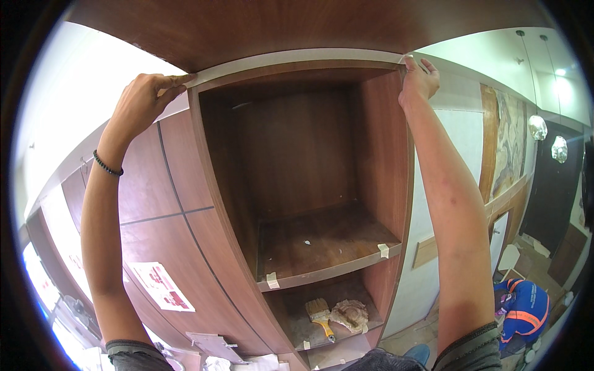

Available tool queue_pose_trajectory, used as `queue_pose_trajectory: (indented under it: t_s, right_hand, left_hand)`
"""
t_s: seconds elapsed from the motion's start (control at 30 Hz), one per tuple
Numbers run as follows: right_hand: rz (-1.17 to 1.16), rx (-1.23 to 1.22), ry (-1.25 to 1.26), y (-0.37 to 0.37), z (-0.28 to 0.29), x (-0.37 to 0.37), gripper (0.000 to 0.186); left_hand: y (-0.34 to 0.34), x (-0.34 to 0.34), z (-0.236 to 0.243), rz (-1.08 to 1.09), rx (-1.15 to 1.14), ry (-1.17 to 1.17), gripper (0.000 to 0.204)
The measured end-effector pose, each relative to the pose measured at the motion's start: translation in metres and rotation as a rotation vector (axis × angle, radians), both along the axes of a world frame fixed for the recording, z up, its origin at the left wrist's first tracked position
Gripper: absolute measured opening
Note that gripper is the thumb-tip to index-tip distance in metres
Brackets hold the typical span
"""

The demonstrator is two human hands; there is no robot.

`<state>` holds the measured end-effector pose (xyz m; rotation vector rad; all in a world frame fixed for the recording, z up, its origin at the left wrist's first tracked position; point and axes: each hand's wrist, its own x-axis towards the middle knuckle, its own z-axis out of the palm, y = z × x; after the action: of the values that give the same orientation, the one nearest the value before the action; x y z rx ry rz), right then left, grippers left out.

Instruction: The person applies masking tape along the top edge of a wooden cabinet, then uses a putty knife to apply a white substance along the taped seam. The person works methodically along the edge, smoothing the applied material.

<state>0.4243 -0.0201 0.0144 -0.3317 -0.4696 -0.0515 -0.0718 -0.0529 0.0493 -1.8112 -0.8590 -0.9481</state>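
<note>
A long pale strip (297,57) runs along the top edge of an open brown wooden cabinet (303,142), right under a brown panel above. At the strip's left end is my left hand (147,102), thumb and forefinger closed together at the cabinet's upper corner. My right hand (422,79) is raised to the opposite end, pinching there while its other fingers curl loosely. A whitish bit shows at its fingertips. Small pieces of pale tape (272,280) stick to the shelf fronts. A dark bead bracelet (107,164) circles my left wrist.
A yellow-handled paintbrush (320,318) and a crumpled beige cloth (350,314) lie on the lower shelf. Brown panels with a taped printed sheet (162,286) stand to the left. A person in blue and orange (526,315) bends down at lower right. Glass pendant lamps (538,127) hang at right.
</note>
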Motion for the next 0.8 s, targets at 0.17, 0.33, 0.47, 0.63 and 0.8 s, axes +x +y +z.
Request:
queue_pose_trajectory:
  t_s: [0.17, 0.33, 0.47, 0.63, 0.8]
  right_hand:
    - [0.005, -0.018, 0.003, -0.006, 0.0, -0.007, 0.047]
    - [-0.003, 0.002, -0.016, 0.002, 0.0, 0.004, 0.048]
    - [0.008, 0.018, -0.024, 0.005, 0.0, 0.003, 0.047]
    - [-0.018, 0.023, -0.041, 0.007, 0.0, 0.006, 0.044]
    - [-0.002, 0.059, -0.038, 0.008, -0.001, 0.005, 0.043]
  left_hand:
    - [-0.001, -0.002, 0.0, 0.028, -0.023, -0.011, 0.024]
    - [-0.003, 0.003, 0.0, 0.038, -0.034, -0.028, 0.024]
    - [0.004, -0.005, 0.002, 0.029, -0.004, 0.001, 0.023]
    - [0.002, -0.001, 0.0, 0.032, -0.008, -0.014, 0.023]
    - [0.006, 0.0, 0.001, 0.03, -0.002, 0.0, 0.024]
